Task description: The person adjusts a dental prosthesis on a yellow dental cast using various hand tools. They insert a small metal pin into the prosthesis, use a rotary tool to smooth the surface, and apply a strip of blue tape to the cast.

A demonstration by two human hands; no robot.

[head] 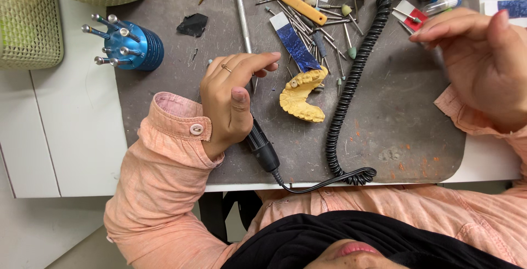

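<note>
Yellow dental cast [301, 94] lies on grey mat [384, 121] just R of L hand [230, 104], which is wrapped round a black rotary handpiece [260, 144] (coiled cord [351, 77] alongside), w/ R hand [483, 55] raised near loose burs [324, 27], fingers pinched but blurred, can't tell if holding anything.

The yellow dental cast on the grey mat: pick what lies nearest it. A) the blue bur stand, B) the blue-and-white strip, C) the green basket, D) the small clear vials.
B: the blue-and-white strip runs down to the upper edge of the yellow dental cast, while the left hand holding the black handpiece sits just beside it.
</note>
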